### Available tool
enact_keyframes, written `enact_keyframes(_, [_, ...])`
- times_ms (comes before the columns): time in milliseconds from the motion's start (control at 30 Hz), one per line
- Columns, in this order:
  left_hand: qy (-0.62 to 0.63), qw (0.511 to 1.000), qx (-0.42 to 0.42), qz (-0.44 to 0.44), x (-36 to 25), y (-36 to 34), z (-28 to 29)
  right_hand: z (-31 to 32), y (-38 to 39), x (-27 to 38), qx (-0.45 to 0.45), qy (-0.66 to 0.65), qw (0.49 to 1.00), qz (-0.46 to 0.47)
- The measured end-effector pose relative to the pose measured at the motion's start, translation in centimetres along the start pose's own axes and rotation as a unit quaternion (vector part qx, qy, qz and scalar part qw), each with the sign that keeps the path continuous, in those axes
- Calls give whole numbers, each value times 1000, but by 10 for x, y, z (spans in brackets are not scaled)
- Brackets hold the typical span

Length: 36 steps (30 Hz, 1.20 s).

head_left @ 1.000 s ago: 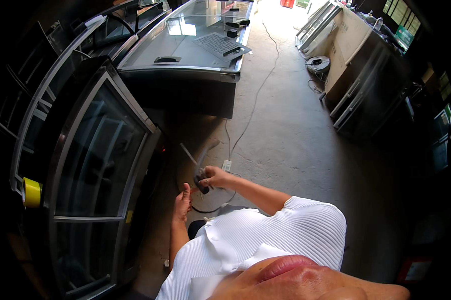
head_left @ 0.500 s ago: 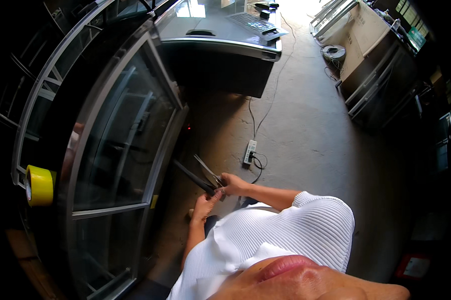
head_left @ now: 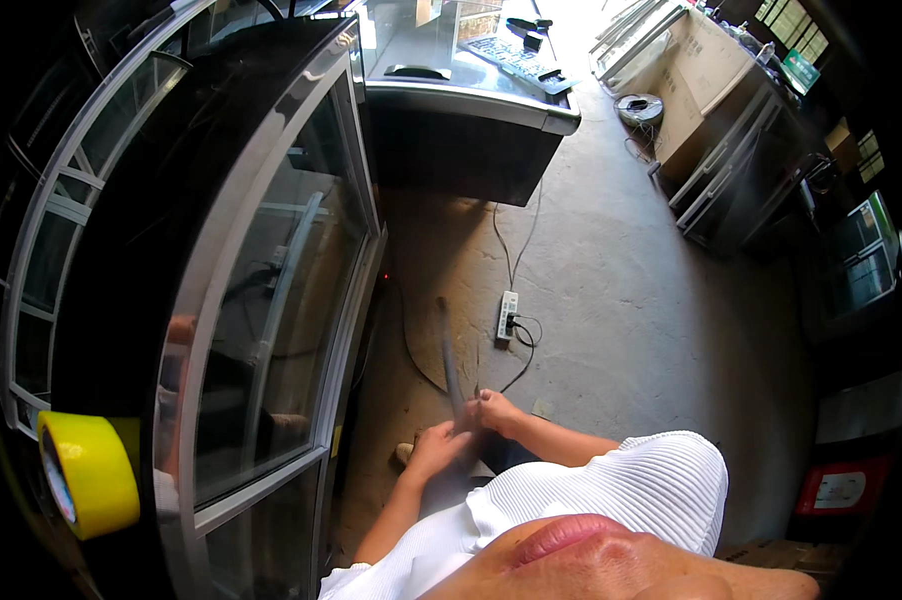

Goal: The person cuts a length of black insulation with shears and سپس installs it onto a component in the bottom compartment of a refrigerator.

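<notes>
In front of my body, close together above the floor, are both my hands. My left hand (head_left: 435, 447) is closed round the lower end of a long dark grey strip (head_left: 449, 355), which rises away from me and looks blurred. Just right of it, my right hand (head_left: 496, 412) is closed with its fingertips near the strip's lower end. A thin dark piece shows at these fingertips; its kind is too blurred to tell. To the left stands a glass-doored cabinet (head_left: 186, 400) with a metal frame, apart from my hands.
A roll of yellow tape (head_left: 106, 480) sits at the left. On the concrete floor ahead lies a white power strip (head_left: 508, 318) with black cables. Beyond is a dark glass-topped chest (head_left: 461, 150) with a keyboard (head_left: 516, 62) on top. Frames and boards (head_left: 696, 80) lean at the right.
My view has shifted, so the cabinet and tape look nearer. The strip has swung from slanting left to nearly upright. The thin silvery pieces at my right hand earlier now show only as a dark sliver.
</notes>
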<state>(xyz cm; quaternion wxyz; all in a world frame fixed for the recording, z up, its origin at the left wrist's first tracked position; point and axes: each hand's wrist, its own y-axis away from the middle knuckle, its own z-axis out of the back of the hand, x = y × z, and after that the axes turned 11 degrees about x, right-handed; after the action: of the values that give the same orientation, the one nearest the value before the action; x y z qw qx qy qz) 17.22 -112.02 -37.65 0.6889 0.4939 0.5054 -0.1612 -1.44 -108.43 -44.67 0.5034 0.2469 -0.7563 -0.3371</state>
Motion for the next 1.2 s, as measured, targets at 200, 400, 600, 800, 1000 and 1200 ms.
enact_keyframes(200, [-47, 997, 51, 22, 47, -68, -8, 70, -139, -35, 27, -32, 998, 45])
enact_keyframes(400, [115, 989, -68, 57, 168, -153, -23, 109, -230, -48, -29, -47, 996, 66])
enact_keyframes(600, [152, 949, -275, 37, 288, -229, 26, 136, -331, -92, 11, 48, 986, 157])
enact_keyframes(800, [30, 928, -347, -133, 382, -294, 63, 195, -433, -153, -37, 226, 951, 208])
enact_keyframes(1000, [-18, 958, -287, -18, 452, -347, 145, 222, -528, -152, 50, 649, 742, 158])
enact_keyframes(1200, [13, 968, -241, 76, 476, -349, 172, 262, -609, -226, 5, 777, 617, 120])
